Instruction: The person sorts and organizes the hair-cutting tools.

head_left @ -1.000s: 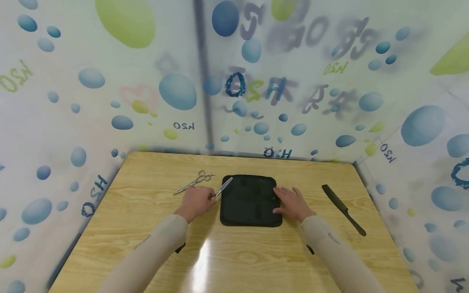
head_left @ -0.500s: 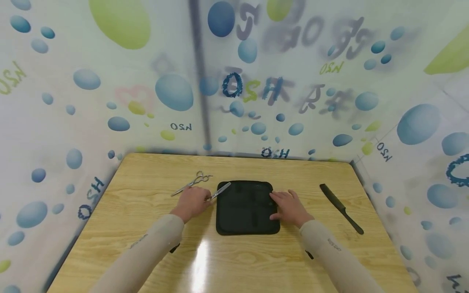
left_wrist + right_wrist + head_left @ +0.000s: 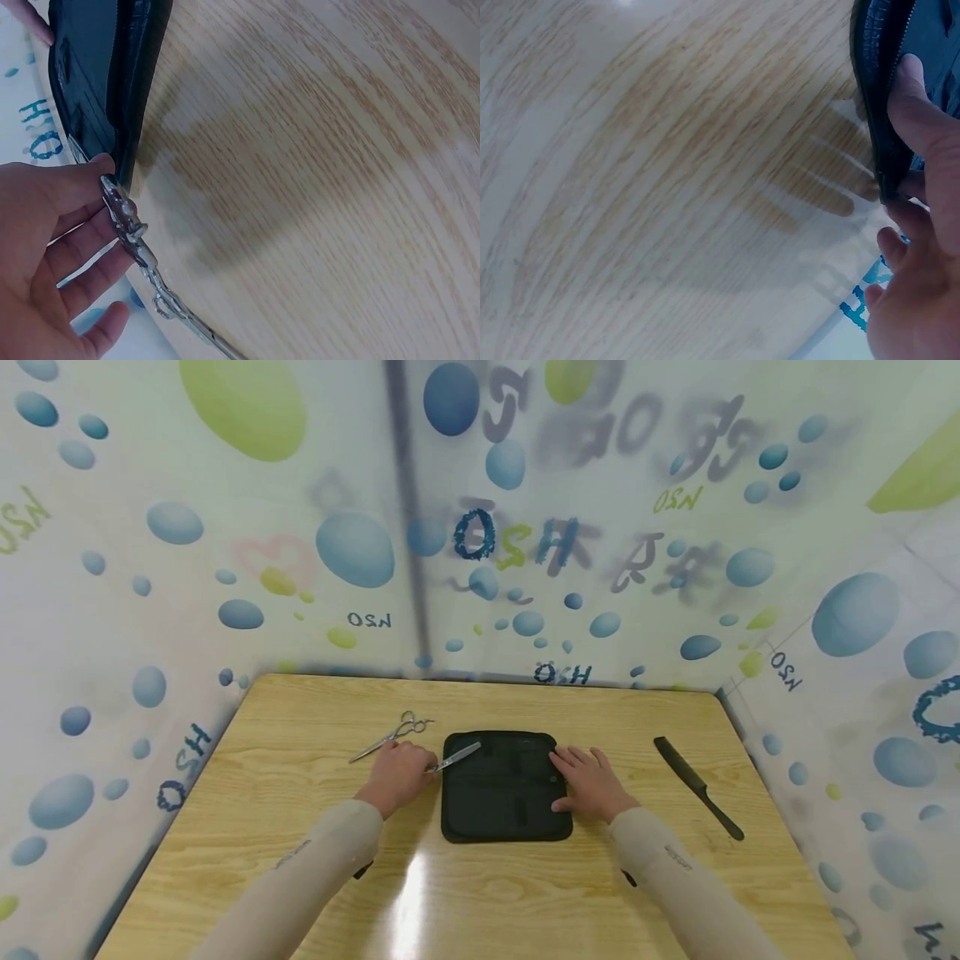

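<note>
My left hand [image 3: 402,774] pinches a pair of silver scissors [image 3: 459,756] by its handle end. Their blades point right, over the left edge of a flat black zippered case [image 3: 506,802]. In the left wrist view, metal handle parts [image 3: 126,214] show against the fingers, and thumb and forefinger sit close to the case's edge. My right hand [image 3: 592,783] grips the case's right edge; the right wrist view has the thumb [image 3: 909,75] over the zipper side and the fingers at the outer edge. A second pair of silver scissors [image 3: 388,740] lies just beyond my left hand.
A black handled comb [image 3: 697,787] lies to the right on the wooden table [image 3: 495,893]. The wall [image 3: 600,485] with blue and green spots stands behind the table's far edge, and more patterned wall flanks both sides.
The black case has shifted a little nearer to me, with my right hand still at its edge. The held scissors' blades have tipped lower and reach farther over the case.
</note>
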{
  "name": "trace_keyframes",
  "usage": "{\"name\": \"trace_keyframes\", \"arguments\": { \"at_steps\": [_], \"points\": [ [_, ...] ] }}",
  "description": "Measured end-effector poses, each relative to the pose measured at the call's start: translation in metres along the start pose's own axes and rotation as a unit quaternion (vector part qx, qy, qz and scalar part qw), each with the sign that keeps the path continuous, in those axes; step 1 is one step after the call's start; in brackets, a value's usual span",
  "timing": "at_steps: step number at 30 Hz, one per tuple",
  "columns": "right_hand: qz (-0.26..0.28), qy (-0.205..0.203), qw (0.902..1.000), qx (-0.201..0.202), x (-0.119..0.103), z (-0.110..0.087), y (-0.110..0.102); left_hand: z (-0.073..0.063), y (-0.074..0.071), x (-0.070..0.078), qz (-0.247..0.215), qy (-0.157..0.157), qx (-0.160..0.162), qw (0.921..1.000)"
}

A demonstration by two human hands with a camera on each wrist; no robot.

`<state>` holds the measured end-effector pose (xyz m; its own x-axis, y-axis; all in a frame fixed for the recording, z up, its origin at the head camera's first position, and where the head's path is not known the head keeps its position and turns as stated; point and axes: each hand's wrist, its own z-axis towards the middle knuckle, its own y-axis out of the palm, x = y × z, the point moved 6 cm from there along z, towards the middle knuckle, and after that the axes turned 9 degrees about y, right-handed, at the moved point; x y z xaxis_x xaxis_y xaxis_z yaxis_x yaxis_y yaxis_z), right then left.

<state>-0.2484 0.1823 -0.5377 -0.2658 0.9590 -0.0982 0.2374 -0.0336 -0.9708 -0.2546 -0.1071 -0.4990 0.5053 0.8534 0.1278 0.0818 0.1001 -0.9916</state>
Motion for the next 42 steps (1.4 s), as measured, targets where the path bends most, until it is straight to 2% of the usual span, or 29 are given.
{"name": "trace_keyframes", "arguments": {
  "at_steps": [9, 27, 42],
  "points": [
    [0.003, 0.003, 1.0, -0.006, -0.002, 0.0, -0.002, 0.004, 0.003, 0.003, 0.022, 0.006, 0.012, 0.9997],
    [0.008, 0.005, 0.9999, -0.01, -0.004, -0.002, -0.006, 0.013, 0.007, 0.006, 0.064, 0.019, -0.004, 0.9978],
    [0.006, 0.011, 0.9999, -0.01, -0.002, -0.001, -0.004, 0.018, 0.005, 0.008, 0.081, 0.028, -0.007, 0.9963]
  ]
}}
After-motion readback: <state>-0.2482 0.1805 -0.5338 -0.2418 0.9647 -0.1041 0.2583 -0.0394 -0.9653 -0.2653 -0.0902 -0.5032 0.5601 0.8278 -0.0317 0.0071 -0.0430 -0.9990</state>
